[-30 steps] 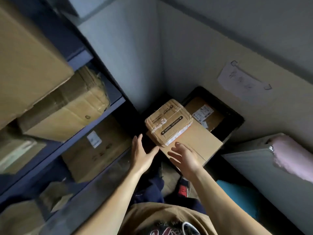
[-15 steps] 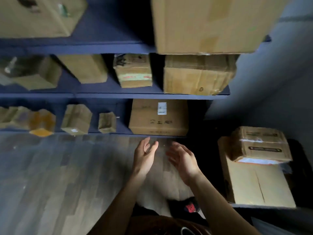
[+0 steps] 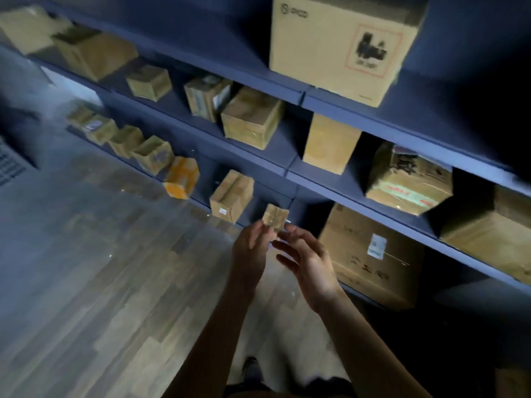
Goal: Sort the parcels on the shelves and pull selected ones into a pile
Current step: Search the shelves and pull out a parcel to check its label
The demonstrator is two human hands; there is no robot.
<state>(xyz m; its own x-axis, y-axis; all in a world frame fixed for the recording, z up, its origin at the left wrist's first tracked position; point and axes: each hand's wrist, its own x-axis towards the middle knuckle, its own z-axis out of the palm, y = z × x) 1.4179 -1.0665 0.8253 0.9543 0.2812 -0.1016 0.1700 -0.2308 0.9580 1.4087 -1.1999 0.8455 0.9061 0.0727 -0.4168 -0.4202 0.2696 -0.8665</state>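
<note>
Both hands are held out toward the small parcel, which sits at the front edge of the lowest tier of the dark blue shelves. The left hand is just below and left of that parcel, fingers loosely extended with the tips at its lower edge; motion blur hides whether they touch it. The right hand is just below and right of the parcel, palm turned inward, fingers spread and relaxed, holding nothing. Left of the parcel on the same tier stands a medium box, and further left an orange-taped parcel. Right of the parcel is 1 large box with a white label. Wooden floor spreads below and left of the parcel.
</note>
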